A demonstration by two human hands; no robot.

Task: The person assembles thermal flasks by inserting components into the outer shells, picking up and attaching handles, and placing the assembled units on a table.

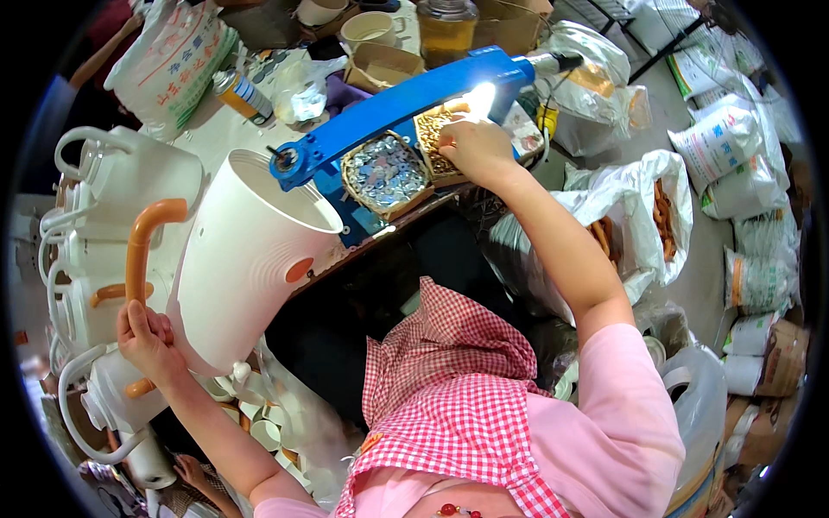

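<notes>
My left hand [148, 341] is closed around the lower part of a curved orange-brown handle [138, 250]. The handle's upper end meets the wall of a large white plastic bucket [237, 268]; whether it is fastened there cannot be told. The bucket leans with its mouth toward the tip of a blue machine arm [389, 108], and a round orange piece [299, 269] shows on its side. My right hand [473, 147] reaches under the lit arm into a box of small brass-coloured fasteners [429, 138], its fingers curled and the tips hidden. Beside it stands a box of small silvery metal pieces [386, 173].
White pitchers [129, 181] are stacked at the left. A spray can [243, 97], a clear jar [446, 30] and a cream mug [370, 28] stand on the bench. Right of my legs, an open white sack [635, 216] holds orange handles. Filled sacks [721, 142] line the right side.
</notes>
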